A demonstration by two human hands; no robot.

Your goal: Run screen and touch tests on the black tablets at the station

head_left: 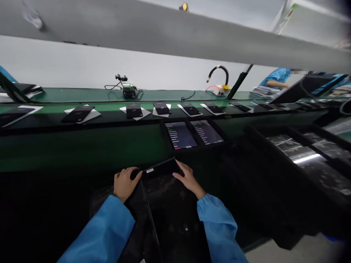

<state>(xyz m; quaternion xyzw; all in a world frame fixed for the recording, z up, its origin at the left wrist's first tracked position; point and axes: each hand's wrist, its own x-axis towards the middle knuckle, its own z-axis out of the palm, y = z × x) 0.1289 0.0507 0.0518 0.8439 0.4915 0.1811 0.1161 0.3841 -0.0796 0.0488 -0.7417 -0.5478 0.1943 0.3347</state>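
A dark panel point(161, 170) with a small white label point(150, 170) was held by its two sides at the near part of the green bench point(82, 146) — its left edge by the left hand point(126, 184), its right by the right hand point(189, 178). The left hand was curled, its thumb and fingers bent around the corner; the right hand was partly spread, thumb apart from the fingers. Just beyond the panel, two lit tablets point(181, 135) point(207, 132) were laid side by side, lines of text shown on both. Farther back, a row of dark devices point(134, 110) was set out on white sheets point(93, 114). To the right, clear-wrapped items point(290, 146) were held in a black divided tray point(263, 137).
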